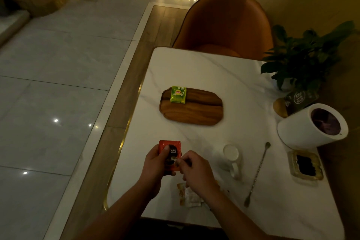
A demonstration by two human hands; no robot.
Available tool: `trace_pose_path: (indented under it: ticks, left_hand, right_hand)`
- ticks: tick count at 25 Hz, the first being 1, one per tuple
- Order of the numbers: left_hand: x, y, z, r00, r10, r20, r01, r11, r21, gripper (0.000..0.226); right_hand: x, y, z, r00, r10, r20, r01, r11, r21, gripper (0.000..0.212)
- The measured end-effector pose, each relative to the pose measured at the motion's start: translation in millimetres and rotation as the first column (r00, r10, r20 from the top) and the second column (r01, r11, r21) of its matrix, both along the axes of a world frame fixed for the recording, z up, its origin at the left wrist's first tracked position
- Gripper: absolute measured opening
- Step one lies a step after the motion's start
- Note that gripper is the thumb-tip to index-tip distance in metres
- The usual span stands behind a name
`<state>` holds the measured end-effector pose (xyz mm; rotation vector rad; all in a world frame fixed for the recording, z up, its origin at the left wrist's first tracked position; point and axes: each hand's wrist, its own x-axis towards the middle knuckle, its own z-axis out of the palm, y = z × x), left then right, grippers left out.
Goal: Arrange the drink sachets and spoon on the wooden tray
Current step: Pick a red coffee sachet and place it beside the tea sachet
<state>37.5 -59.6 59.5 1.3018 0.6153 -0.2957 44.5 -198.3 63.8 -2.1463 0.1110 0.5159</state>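
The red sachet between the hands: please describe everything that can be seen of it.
The red sachet is a flat, glossy, roughly square packet, orange-red with a dark round picture and white letters "AFE". It is held face up over the near left part of the white table, apart from the wooden tray. The left hand grips its left side, thumb on the front; the right hand pinches its lower right edge.

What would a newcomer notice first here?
The red sachet, held in the left hand and pinched by the right hand, near the table's front edge. Then the green sachet on the wooden tray's far left corner, and the long spoon lying beside the white mug.
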Motion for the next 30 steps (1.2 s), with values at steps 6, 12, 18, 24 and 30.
trace_pose_path:
  ticks: [6, 12, 18, 24, 30]
  left_hand:
    - [0, -6, -3, 1.000, 0.012, -0.013, -0.011, 0.995, 0.099, 0.022]
    - [3, -5, -4, 1.000, 0.011, -0.028, -0.008, 0.995, 0.097, 0.025]
    - [9, -10, -7, 1.000, 0.001, -0.018, 0.001, 0.996, 0.092, 0.027]
    - [28, -7, -17, 0.997, -0.020, -0.072, 0.020, 1.000, 0.002, 0.030]
    - [63, 22, -53, 0.992, -0.125, 0.006, 0.115, 0.925, 0.363, 0.027]
  right_hand:
    - [1, 3, -6, 1.000, -0.007, -0.028, 0.007, 1.000, -0.016, 0.013]
    - [4, 5, -10, 0.981, -0.134, -0.137, 0.158, 0.969, 0.188, 0.014]
    - [5, 9, -13, 0.960, -0.253, -0.118, 0.273, 0.937, 0.217, 0.018]
    - [22, 10, -19, 0.935, -0.337, -0.108, 0.352, 0.915, 0.198, 0.020]
    - [64, -3, -32, 0.891, -0.440, -0.110, 0.454, 0.863, 0.224, 0.026]
